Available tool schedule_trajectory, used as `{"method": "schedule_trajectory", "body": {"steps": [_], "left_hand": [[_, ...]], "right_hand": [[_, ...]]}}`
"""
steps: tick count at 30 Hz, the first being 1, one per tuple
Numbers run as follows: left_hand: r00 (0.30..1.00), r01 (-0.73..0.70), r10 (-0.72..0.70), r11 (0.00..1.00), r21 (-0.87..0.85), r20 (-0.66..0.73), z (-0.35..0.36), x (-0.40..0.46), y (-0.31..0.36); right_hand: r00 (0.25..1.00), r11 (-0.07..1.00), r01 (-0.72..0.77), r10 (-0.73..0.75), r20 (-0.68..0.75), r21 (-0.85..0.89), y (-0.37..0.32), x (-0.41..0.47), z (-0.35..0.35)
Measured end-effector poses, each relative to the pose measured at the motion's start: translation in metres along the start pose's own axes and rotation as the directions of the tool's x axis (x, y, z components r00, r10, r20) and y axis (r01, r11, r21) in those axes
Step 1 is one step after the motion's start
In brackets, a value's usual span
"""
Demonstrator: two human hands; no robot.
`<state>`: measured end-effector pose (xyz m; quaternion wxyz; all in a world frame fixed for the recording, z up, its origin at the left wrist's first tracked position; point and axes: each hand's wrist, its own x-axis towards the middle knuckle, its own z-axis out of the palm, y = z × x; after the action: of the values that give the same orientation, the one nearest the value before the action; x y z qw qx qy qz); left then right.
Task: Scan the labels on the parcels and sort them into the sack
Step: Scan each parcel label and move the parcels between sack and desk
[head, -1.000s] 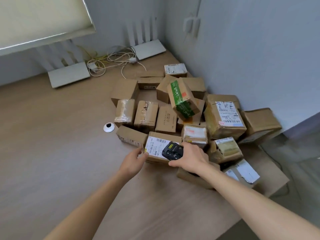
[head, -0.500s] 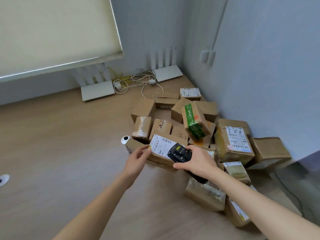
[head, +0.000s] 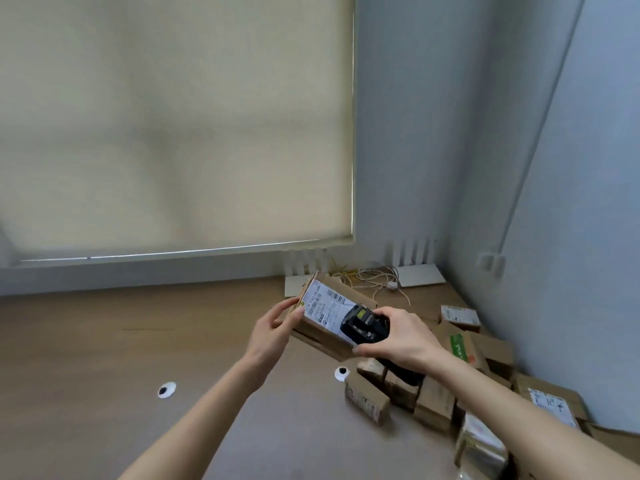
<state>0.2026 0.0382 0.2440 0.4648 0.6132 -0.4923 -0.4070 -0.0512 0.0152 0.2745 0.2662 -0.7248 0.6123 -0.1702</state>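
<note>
A parcel (head: 325, 315) is held up off the bench (head: 104, 358), tilted, with its white label (head: 323, 308) turned toward the camera. Its left end is gripped by the left hand (head: 273, 332), the thumb laid along the near edge and the fingers curled behind the box, with the forearm reaching up from the lower left. A black scanner (head: 363, 329) is gripped by the right hand (head: 398, 341), fingers wrapped over its body, and its head is laid against the right part of the label; the right forearm enters from the lower right, wrist slightly bent inward. Below and to the right of the hands, a pile of other parcels (head: 433, 400) is spread on the bench into the corner by the wall, one with green tape (head: 459, 346). Two small white discs (head: 167, 390) with dark centres are seen on the bench, well apart. Behind the held parcel, tangled cables (head: 374, 277) lie beside white flat devices (head: 420, 275) under a drawn blind (head: 173, 126).
</note>
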Motion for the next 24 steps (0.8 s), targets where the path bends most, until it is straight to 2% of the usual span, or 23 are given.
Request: {"method": "schedule_trajectory", "body": {"steps": [4,12,18,24], "left_hand": [[0.991,-0.052,0.057,0.998,0.045,-0.121,-0.095,-0.032,0.007],[0.934,-0.085,0.138,0.982,0.171,-0.331,-0.251,-0.131,-0.003],[0.895,-0.041,0.142,0.97,0.24,-0.424,-0.322,-0.188,-0.021],[0.853,0.008,0.124,0.968,0.25,-0.506,-0.355,-0.218,-0.025]], "right_hand": [[0.994,0.99,0.111,-0.112,-0.014,-0.089,-0.083,-0.017,0.012],[0.968,0.927,0.249,-0.24,0.069,-0.282,-0.227,-0.076,0.078],[0.948,0.891,0.318,-0.295,0.118,-0.324,-0.292,-0.117,0.124],[0.928,0.854,0.373,-0.346,0.138,-0.364,-0.329,-0.138,0.14]]}}
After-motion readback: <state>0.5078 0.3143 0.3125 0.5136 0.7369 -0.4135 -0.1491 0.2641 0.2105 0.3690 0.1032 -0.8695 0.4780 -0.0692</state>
